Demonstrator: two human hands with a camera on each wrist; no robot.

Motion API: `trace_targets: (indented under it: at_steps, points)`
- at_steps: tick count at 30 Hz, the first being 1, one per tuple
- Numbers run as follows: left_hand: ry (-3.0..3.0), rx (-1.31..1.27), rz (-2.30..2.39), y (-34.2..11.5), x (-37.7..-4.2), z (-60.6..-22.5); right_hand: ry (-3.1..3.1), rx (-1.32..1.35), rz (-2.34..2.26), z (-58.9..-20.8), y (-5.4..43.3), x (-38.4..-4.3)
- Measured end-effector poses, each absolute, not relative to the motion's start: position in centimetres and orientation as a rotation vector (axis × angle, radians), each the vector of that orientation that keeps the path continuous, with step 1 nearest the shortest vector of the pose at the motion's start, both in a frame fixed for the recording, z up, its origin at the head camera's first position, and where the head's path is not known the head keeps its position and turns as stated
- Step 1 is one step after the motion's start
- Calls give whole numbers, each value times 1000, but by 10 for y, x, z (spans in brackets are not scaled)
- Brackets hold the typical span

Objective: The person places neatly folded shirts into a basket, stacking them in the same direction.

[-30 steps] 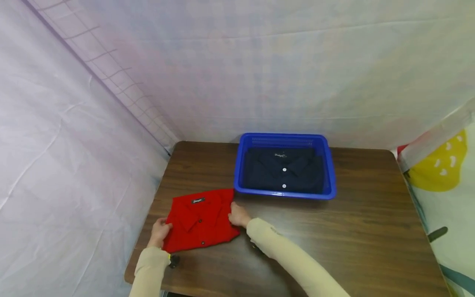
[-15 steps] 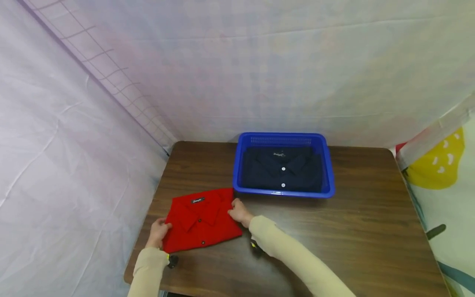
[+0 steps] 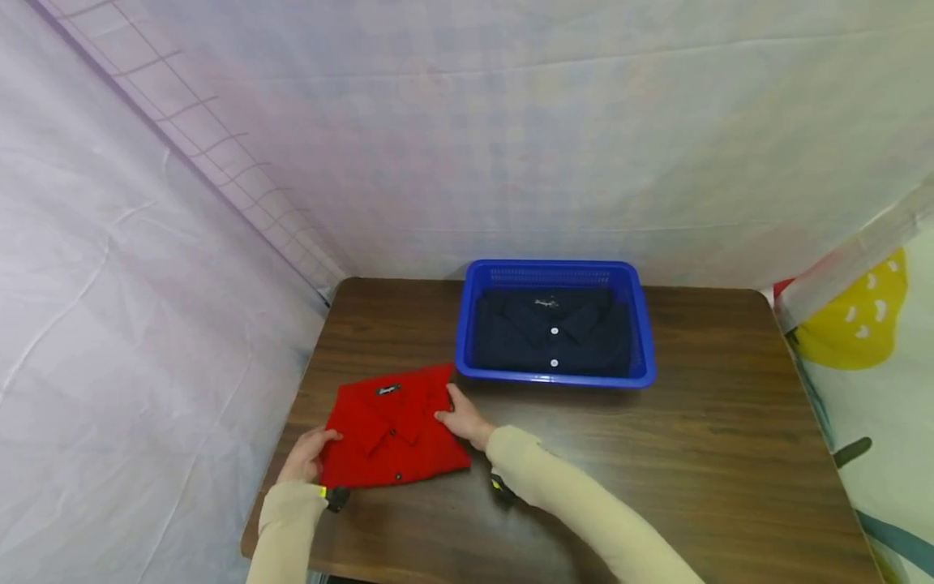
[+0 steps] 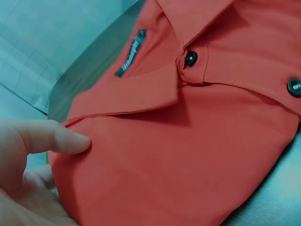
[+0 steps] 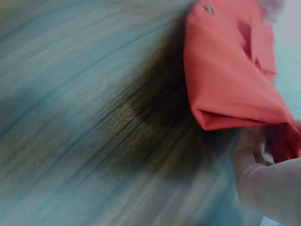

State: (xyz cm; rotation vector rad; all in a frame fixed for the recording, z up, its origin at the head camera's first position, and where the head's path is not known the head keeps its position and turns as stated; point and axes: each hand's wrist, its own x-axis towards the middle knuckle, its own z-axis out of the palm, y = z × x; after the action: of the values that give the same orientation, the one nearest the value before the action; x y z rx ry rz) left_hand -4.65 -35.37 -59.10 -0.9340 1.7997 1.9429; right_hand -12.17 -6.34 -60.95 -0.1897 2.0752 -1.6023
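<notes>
A folded red collared shirt (image 3: 387, 454) with dark buttons and a dark neck label is held from both sides over the left part of the table. My left hand (image 3: 306, 456) pinches its left edge; in the left wrist view the thumb (image 4: 70, 142) lies on top and the fingers go underneath. On the opposite edge my right hand (image 3: 465, 418) grips the cloth, thumb above. A broad shadow beneath the shirt shows in the right wrist view, where its near side (image 5: 230, 80) stands off the wood. The right fingertips are partly hidden by the fabric.
A blue plastic basket (image 3: 649, 357) stands at the back middle, just beyond the shirt's right corner. Inside lies a folded dark navy shirt (image 3: 511, 349) with white buttons. The brown wooden table (image 3: 730, 454) extends right; pale curtains (image 3: 511, 162) hang behind and left.
The right hand has shifted a little left and taken the shirt's right edge with the thumb on top. The shirt has risen slightly off the table. The basket has stayed put.
</notes>
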Motion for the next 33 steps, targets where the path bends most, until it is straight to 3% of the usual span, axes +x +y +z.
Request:
trace_targets:
  at_steps: [6,16,33]
  points:
    - [1765,-709,2036,-364,-53,-586,2213,-429,-1536,-604,-59,-125]
    - [1843,-518,1980,-343,-68,-548,2388,-787,-1454,-573,-19,-149]
    - [1941,-223,1991,-282,-111,-501,2464,-763,-1479,-512,70,-158]
